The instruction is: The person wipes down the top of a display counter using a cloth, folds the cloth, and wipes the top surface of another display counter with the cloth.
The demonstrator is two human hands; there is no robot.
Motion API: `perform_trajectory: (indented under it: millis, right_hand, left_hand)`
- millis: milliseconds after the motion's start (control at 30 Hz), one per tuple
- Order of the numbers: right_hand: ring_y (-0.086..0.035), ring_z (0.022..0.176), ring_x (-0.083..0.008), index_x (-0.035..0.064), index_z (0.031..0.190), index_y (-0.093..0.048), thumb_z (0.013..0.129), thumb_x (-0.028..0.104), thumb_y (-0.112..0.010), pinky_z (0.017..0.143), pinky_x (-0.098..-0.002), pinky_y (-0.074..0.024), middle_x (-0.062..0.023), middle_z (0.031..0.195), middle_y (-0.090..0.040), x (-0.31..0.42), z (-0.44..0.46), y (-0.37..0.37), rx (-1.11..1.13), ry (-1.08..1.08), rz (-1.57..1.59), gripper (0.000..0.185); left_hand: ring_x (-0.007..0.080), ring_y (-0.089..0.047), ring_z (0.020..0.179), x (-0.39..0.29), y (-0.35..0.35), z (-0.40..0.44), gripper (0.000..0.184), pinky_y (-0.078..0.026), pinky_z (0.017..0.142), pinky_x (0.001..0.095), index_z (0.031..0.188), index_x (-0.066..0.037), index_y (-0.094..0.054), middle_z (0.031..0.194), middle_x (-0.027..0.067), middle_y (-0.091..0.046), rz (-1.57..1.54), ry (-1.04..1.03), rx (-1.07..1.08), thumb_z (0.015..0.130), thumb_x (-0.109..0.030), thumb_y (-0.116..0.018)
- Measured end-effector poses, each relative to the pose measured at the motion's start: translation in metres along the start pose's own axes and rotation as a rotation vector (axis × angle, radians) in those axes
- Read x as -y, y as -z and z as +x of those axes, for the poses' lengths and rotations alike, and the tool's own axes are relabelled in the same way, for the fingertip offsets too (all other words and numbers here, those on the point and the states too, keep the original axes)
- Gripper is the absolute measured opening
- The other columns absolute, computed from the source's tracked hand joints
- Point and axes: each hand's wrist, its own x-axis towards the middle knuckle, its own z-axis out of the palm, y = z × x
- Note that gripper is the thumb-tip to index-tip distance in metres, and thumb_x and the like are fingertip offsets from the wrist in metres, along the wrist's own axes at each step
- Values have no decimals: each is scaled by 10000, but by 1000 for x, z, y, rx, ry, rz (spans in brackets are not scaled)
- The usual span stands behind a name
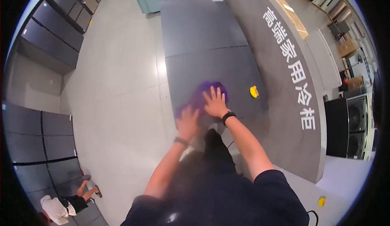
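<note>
Smooth and dark grey, the counter (pixel 203 65) bears a soft purple cloth (pixel 199 97), long axis slanting near-left to far-right; left hand (pixel 188 124) and right hand (pixel 216 105) overlie it, fingers (pixel 219 93) spread.

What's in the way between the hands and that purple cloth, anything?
Nothing visible: the right hand lies on the purple cloth, and the blurred left hand seems to touch it too. The yellow thing is off to the right, not between them.
</note>
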Motion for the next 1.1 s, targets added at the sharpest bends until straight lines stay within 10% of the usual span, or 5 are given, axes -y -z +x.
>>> perform_trajectory:
  millis: [300,567,833,1100]
  right_hand:
    - [-87,1481,-482,210,1564,-266,924,365,-533,1158,-642,-134,-204,1633,-102,60,-80,-62,-44,4,-68,711]
    - [-124,1482,-449,262,1532,-353,941,332,-515,1164,-620,-155,-148,1640,-138,72,-54,-25,-12,174,-35,617]
    - [-381,1393,-350,230,1323,-596,855,155,-608,1111,-542,-335,-157,1483,-438,-57,-106,-54,-381,548,168,475]
    - [-464,1265,-315,239,1234,-634,779,130,-664,1039,-478,-402,-101,1346,-523,-231,-176,-2,-499,112,-6,469]
  left_hand:
    - [358,-528,1101,33,-5,-71,399,-498,889,453,1204,-143,-622,1257,158,-553,13,-97,-58,817,-51,-587]
    - [440,-583,984,54,5,-64,399,-504,861,485,1189,-67,-605,1099,242,-580,-316,49,3,795,-33,-553]
    - [452,-604,918,-43,-14,-32,280,-511,781,520,1103,-122,-592,1034,200,-590,-224,-200,314,824,-132,-601]
    - [419,-590,1015,-215,-95,45,285,-494,842,504,1121,-88,-594,1106,189,-612,-389,-472,437,847,-166,-601]
